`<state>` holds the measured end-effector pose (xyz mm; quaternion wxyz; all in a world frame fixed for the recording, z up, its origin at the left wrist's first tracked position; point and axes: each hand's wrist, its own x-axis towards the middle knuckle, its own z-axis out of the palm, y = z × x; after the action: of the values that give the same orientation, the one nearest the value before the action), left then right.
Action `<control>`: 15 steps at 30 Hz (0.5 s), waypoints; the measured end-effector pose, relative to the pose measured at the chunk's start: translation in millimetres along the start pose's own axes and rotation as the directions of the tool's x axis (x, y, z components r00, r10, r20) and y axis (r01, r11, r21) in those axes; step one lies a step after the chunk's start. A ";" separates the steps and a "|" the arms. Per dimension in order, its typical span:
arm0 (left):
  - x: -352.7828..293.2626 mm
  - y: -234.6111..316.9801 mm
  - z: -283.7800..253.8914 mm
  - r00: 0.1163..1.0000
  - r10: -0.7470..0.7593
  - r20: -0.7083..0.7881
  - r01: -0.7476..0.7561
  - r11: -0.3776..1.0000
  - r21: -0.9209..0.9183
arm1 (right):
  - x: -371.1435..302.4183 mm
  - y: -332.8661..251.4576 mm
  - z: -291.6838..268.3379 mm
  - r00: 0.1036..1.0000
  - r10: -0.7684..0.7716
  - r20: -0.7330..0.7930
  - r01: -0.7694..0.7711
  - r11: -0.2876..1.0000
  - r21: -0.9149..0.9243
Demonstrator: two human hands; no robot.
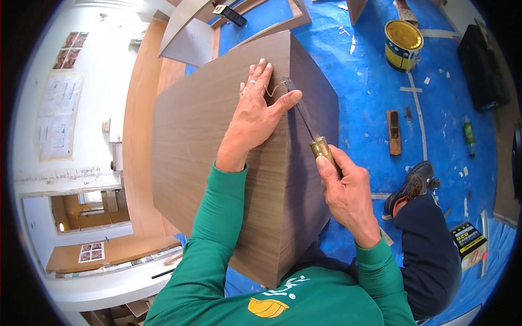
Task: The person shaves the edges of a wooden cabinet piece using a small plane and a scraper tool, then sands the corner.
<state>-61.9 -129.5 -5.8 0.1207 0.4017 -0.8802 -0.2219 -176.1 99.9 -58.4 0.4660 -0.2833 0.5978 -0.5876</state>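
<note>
And here we are: the left hand [251, 111] presses on the brown wood-grain box-shaped cabinet [217, 146], fingers spread and gripping nothing, thumb over the edge by the blade. At its four o'clock, the right hand's [348, 190] fingers are clenched round the handle of a long steel chisel-like tool with a brass collar [312, 130], blade pointing to eleven along the cabinet's edge. A thin pale curl [270, 95] sits by the tip! On the blue floor sheet [359, 108], a wooden hand plane [394, 136] lies at the right hand's one o'clock.
</note>
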 end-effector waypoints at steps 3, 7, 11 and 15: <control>3.0 3.7 -0.2 1.000 -0.008 -0.005 0.008 1.000 -0.021 | 0.3 -2.6 0.8 1.000 0.005 -0.019 -0.004 1.000 0.022; 2.9 8.6 -0.4 0.999 -0.033 -0.010 0.033 0.998 -0.050 | 3.0 7.4 2.4 0.999 0.005 -0.034 -0.005 1.000 0.020; 5.8 17.2 3.5 0.997 -0.071 -0.042 0.072 0.997 0.035 | 6.4 3.8 3.3 0.999 0.029 -0.029 -0.028 0.999 0.028; 10.1 8.5 1.5 0.999 -0.040 -0.023 0.041 0.999 0.026 | 5.4 1.0 -1.9 0.999 -0.025 -0.033 0.025 1.000 -0.017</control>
<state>-74.5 -131.8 -2.7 0.1207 0.4234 -0.8734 -0.2080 -179.7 96.1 -60.9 0.4462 -0.2847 0.6067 -0.5931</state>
